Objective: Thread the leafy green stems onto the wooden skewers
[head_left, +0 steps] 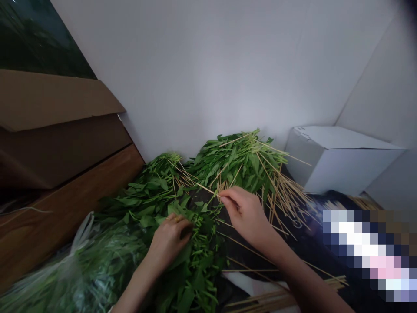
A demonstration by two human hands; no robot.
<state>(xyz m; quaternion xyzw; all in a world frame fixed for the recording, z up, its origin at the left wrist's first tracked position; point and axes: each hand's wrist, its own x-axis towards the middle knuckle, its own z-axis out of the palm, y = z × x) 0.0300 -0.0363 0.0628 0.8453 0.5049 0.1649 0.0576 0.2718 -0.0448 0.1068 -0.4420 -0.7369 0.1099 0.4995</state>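
My right hand (246,213) is closed in a pinch on the end of a thin wooden stick (206,188), which points up and left. To its left, my left hand (171,239) rests over loose green leafy stems (198,261), its fingers curled down; what they hold is hidden. Behind both hands lies a heap of leafy bundles (224,158) with thin sticks among them. Many sticks (286,191) fan out to the right of that heap. A smaller bundle (163,171) lies at its left.
A clear plastic bag of greens (107,261) fills the lower left. A cardboard box (58,100) stands at the upper left on a wooden surface (81,195). At right is a white box (345,161) against the pale wall. More sticks (270,302) lie at the bottom.
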